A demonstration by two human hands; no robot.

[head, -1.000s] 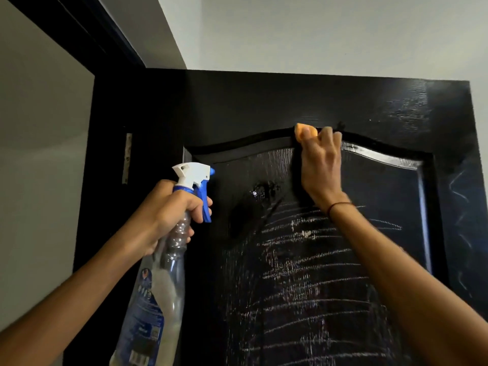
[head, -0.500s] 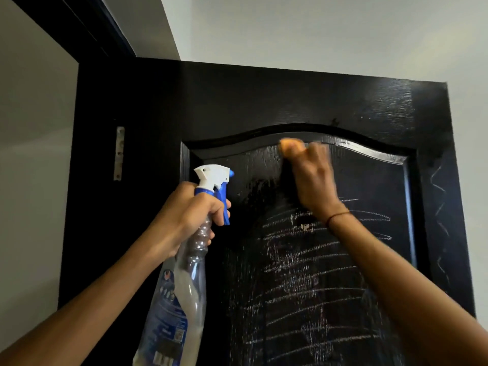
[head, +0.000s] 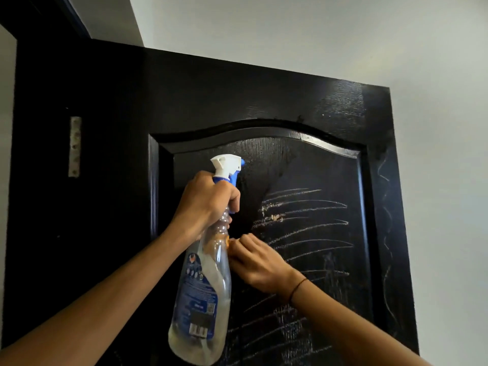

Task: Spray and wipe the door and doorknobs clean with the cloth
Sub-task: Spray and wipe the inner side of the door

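The black door (head: pixel 264 96) fills the view, its arched panel crossed by white chalk scribbles (head: pixel 303 220). My left hand (head: pixel 206 204) grips the neck of a clear spray bottle (head: pixel 203 286) with a white and blue trigger head, nozzle aimed at the upper panel. My right hand (head: pixel 258 262) presses an orange cloth (head: pixel 227 241) against the panel just right of the bottle; only a sliver of the cloth shows past my fingers. No doorknob is in view.
A metal hinge plate (head: pixel 74 146) sits on the dark frame at the left. Pale wall lies above and to the right of the door. More faint chalk squiggles (head: pixel 386 228) run down the door's right stile.
My right hand has swept the cloth down from the panel's arched top to mid-panel, beside the bottle. My left hand has carried the bottle right and closer to the door.
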